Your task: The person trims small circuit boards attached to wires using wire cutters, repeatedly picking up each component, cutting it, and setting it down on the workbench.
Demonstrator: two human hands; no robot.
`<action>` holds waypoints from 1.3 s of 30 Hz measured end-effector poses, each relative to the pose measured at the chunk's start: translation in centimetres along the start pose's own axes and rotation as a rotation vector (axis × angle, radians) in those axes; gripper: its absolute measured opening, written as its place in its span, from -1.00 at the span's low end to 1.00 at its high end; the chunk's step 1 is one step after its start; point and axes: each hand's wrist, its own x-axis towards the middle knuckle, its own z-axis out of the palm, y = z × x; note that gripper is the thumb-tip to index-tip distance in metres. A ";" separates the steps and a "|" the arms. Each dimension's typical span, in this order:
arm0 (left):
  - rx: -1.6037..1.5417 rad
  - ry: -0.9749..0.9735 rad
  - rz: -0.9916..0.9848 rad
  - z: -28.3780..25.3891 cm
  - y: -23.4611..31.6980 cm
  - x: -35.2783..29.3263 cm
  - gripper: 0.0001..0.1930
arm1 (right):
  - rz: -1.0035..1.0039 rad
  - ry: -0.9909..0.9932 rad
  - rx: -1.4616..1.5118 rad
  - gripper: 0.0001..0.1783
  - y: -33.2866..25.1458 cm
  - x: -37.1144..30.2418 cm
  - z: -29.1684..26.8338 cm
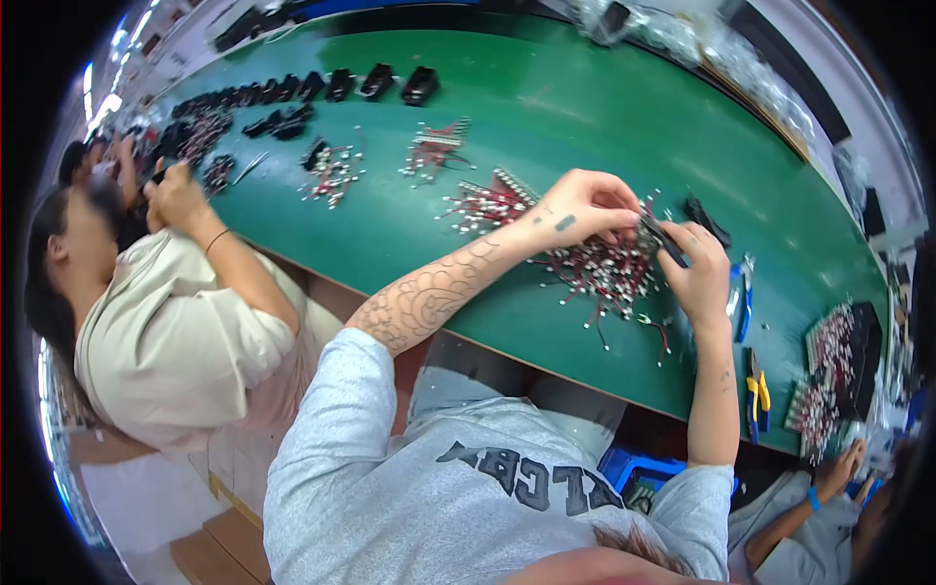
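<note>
My left hand [590,208] reaches over a pile of red and black wires with small white connectors [603,275]. Its thumb and fingers are pinched together, and whatever lies between them is too small to make out. Close beside it, my right hand [696,268] grips a dark, elongated part [665,240], whose upper end is next to my left fingertips. Much of that part is covered by my fingers. A black piece [706,222] lies on the green table just beyond my right hand. One loose red wire [663,336] lies apart, nearer the table's front edge.
Blue-handled pliers [746,297] and yellow-and-blue pliers [757,395] lie right of my forearm. More wire bundles [437,151] spread leftward. Black housings [420,86] line the green table [546,83] at the back. A co-worker [185,322] sits at left, another person's hand [840,471] at lower right.
</note>
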 end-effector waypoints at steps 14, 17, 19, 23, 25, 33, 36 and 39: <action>-0.066 -0.098 -0.121 -0.8 0.6 -0.2 -0.87 | 0.323 -0.175 0.730 -0.69 0.0 0.3 -0.1; -0.135 -0.005 -0.101 -1.2 0.7 -0.2 -0.86 | 0.251 -0.093 0.582 -0.67 0.0 0.5 -0.6; -0.204 0.083 -0.088 -1.4 0.6 -0.2 -0.85 | 0.183 -0.008 0.439 -0.65 0.1 0.7 -0.9; -0.203 0.101 -0.108 -1.2 0.3 -0.1 -0.83 | -0.007 0.099 0.081 -0.61 1.7 0.7 -0.3; -0.200 0.107 -0.118 -1.0 0.4 -0.2 -0.83 | -0.066 0.135 -0.037 -0.60 2.0 0.7 -0.1; -0.072 0.056 -0.145 -0.6 0.0 -0.2 -0.86 | -0.119 0.088 -0.028 -0.59 0.7 0.4 0.4; -0.064 0.045 -0.140 -0.6 -0.1 -0.2 -0.87 | -0.108 0.068 -0.034 -0.61 0.6 0.4 0.6; -0.037 0.013 -0.128 -0.5 0.0 -0.1 -0.88 | -0.071 0.025 -0.028 -0.64 0.6 0.3 0.5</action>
